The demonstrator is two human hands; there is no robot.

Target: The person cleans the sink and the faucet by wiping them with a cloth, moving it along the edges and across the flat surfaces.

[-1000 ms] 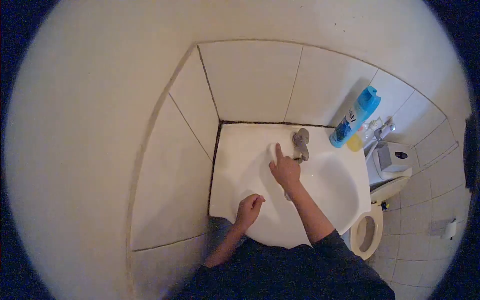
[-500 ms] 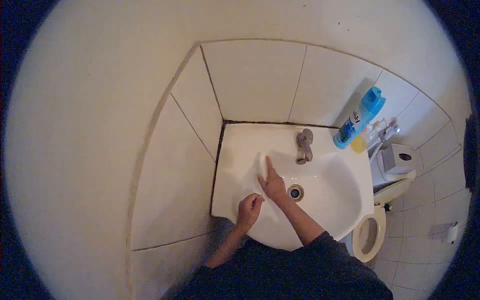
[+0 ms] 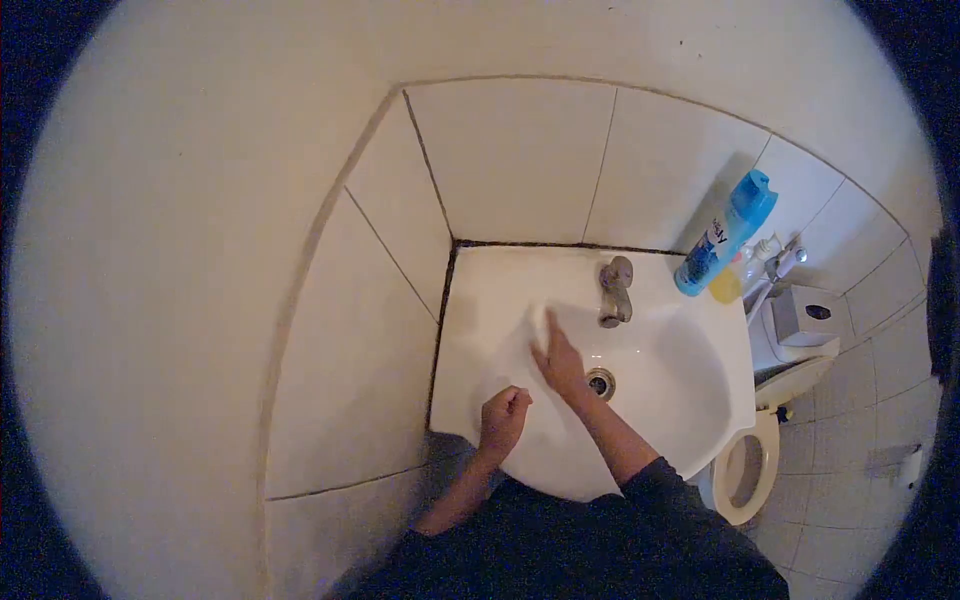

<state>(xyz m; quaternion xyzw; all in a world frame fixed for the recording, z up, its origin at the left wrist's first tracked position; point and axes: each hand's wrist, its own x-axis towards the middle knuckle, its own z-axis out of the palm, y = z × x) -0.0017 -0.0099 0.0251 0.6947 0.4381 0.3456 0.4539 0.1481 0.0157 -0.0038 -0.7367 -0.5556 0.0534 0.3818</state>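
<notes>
Over the left slope of the white sink, my right hand reaches with fingers extended. Against its fingertips is a small white wad, perhaps tissue or cloth, hard to tell from the white ceramic. It appears pressed to the basin wall. My left hand is curled into a fist above the sink's front left part; whatever it may hold is hidden. A metal faucet stands at the back, right of my right hand, and the drain lies just right of that hand's wrist.
A blue spray can stands on the sink's back right corner, with a bottle of yellow liquid beside it. Farther right are a tissue box and a toilet. Tiled walls border the sink at the back and left.
The view has shifted slightly, so everything sits a little farther right. My right hand has moved slightly right and up along the basin with the white wad. My left fist stays nearly in place.
</notes>
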